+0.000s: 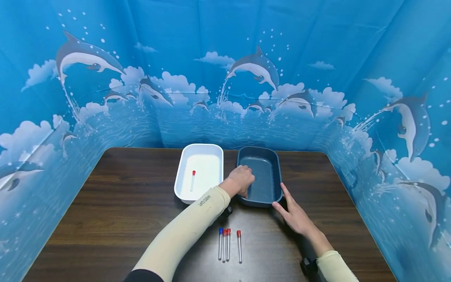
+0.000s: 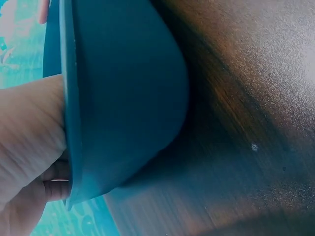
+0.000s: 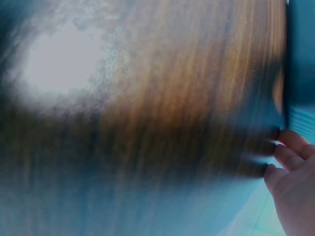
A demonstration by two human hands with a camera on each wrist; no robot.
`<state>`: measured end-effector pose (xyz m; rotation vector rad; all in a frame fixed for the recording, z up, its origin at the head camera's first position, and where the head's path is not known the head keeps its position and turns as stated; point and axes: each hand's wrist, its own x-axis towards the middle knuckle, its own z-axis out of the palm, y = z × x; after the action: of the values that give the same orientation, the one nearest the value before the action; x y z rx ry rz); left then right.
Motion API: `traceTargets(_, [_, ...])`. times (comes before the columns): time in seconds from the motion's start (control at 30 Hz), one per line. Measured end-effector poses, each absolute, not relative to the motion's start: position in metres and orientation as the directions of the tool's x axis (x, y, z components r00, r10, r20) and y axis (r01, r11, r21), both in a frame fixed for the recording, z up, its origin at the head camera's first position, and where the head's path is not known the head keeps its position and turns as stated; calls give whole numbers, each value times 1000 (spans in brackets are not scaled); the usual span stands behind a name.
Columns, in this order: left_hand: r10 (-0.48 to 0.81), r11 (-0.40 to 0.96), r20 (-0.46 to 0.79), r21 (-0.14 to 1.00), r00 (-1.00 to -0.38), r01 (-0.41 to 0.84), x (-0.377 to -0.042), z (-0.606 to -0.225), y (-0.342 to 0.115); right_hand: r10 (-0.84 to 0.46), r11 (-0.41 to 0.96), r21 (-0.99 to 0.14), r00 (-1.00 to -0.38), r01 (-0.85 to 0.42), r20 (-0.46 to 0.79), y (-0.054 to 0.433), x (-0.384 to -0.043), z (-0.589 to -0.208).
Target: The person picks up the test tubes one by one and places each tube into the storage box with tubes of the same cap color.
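A dark blue tray (image 1: 261, 178) stands on the table. My left hand (image 1: 241, 180) reaches over its left rim, fingers bent down inside. In the left wrist view the tray wall (image 2: 123, 98) hides most of these fingers, so whatever they hold is out of sight. Against the tray's near right corner, my right hand (image 1: 294, 215) rests with spread, fairly straight fingers; the right wrist view has this hand (image 3: 293, 169) at its right edge. Nearer me lie several capped clear tubes: a blue-capped tube (image 1: 220, 244), two red-capped tubes beside it, and another red-capped tube (image 1: 239, 246) slightly apart.
A white tray (image 1: 178, 184) stands left of the blue one, with a red-capped tube (image 1: 192, 181) lying in it. The dark wooden table (image 1: 116, 211) carries everything. A blue dolphin-print curtain (image 1: 197, 129) hangs behind the table and along both sides.
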<state>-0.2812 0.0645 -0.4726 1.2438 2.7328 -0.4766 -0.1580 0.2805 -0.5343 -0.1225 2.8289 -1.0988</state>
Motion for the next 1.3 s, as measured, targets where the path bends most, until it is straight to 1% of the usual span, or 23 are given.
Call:
traceTargets(0.27, [712, 626, -232, -218, -663, 749, -281, -474, 65, -106, 739, -673, -992, -31, -71, 281, -159, -535])
traceTargets(0.53, [692, 639, -243, -233, -680, 733, -280, -475, 62, -113, 733, -679, -991, -34, -73, 278, -161, -536])
traceTargets(0.8, [712, 625, -238, -215, -661, 751, -280, -474, 64, -98, 734, -679, -991, -9, -92, 280, -158, -536])
traceTargets(1.3, [727, 623, -233, -172, -646, 763, -282, -473, 61, -104, 727, -687, -992, -24, -76, 281, -158, -535])
